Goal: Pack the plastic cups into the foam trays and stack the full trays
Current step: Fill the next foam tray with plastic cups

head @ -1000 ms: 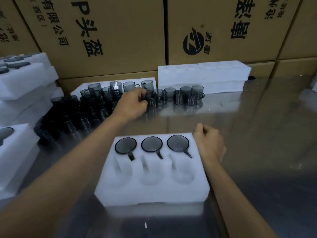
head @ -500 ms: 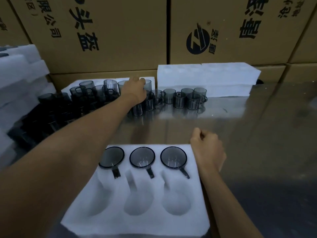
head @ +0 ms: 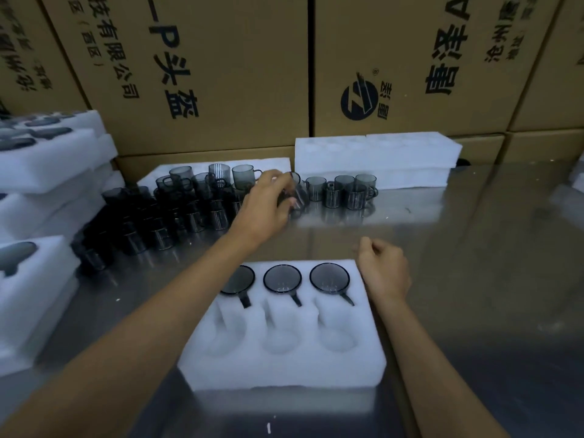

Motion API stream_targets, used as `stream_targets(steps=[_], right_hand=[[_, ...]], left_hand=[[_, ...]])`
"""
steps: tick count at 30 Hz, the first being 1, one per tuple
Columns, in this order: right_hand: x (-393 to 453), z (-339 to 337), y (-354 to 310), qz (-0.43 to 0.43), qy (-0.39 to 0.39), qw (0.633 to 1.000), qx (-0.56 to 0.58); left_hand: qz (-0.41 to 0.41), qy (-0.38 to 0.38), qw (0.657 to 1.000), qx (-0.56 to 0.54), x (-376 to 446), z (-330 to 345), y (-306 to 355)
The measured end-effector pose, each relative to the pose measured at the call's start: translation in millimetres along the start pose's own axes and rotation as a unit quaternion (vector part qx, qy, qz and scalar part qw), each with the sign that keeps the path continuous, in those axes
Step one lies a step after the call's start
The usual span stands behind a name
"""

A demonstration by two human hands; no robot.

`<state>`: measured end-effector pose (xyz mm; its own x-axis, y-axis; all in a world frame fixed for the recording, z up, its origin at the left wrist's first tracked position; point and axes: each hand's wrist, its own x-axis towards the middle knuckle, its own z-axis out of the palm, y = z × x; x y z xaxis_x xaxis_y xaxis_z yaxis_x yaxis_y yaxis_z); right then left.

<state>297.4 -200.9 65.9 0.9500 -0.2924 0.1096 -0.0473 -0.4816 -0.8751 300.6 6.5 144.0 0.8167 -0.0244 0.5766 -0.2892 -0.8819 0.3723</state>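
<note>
A white foam tray [head: 284,365] lies in front of me on the steel table. Its far row holds three smoky grey cups [head: 329,278], and its near row of three pockets is bare. Beyond it stands a crowd of loose grey handled cups [head: 189,213]. My left hand [head: 265,207] reaches into that crowd and grips one grey cup [head: 300,192], tilted. My right hand [head: 384,270] rests at the tray's far right corner with its fingers curled, holding nothing.
Stacks of filled foam trays [head: 47,159] stand at the left edge. More foam trays [head: 376,153] lie at the back against cardboard boxes [head: 410,64]. A few separate cups [head: 357,192] stand right of my left hand. The steel table [head: 489,248] stretches to the right.
My left hand drew back from the far cups and now grips one cup, lifted and tilted. My right hand stayed by the tray corner. The view shifted slightly.
</note>
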Motion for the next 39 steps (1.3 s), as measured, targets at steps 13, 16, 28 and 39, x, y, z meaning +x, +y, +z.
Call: stream_targets(steps=[13,16,28,39], right_hand=[[-72.5,-66.6,-11.6,-0.178,-0.117,0.949,0.232],[-101.7,-72.3,-19.4,-0.238,-0.145,0.928,0.246],[-130.7,-74.2,-13.8,-0.266,-0.067,0.935,0.225],[-132.6,-78.1,-14.3,-0.257,-0.077,0.943,0.196]], left_hand=[[0.050,0.053,0.982,-0.174,-121.7,-32.3,81.8],[0.091,0.049,0.979,-0.175,-136.0,-34.8,87.2],[0.045,0.061,0.983,-0.167,-160.7,-28.0,88.9],[0.049,0.030,0.995,-0.084,-170.0,-37.3,94.4]])
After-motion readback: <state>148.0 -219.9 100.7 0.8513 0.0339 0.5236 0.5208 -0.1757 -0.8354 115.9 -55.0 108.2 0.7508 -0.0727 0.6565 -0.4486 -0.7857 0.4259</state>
